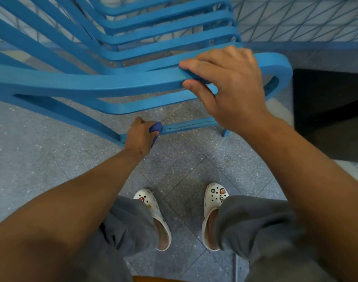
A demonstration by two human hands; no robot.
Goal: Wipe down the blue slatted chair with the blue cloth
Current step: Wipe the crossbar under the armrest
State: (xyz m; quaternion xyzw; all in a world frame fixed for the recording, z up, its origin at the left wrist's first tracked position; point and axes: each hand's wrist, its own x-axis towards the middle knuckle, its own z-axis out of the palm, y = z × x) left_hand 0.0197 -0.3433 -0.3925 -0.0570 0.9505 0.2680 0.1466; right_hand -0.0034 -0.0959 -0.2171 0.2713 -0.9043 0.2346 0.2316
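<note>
The blue slatted chair (104, 86) fills the upper half of the head view, seen from behind and above. My right hand (229, 86) grips its top back rail near the right corner, fingers over the rail and thumb under it. My left hand (140, 135) reaches low and is closed on the blue cloth (155, 128), pressing it against the low crossbar (191, 126) between the chair's rear legs. Most of the cloth is hidden inside my fist.
My feet in white clogs (153, 216) stand on the speckled grey tiled floor (31, 151) right behind the chair. A dark object (328, 110) sits on the floor at the right. A blue mesh fence (300, 17) runs behind the chair.
</note>
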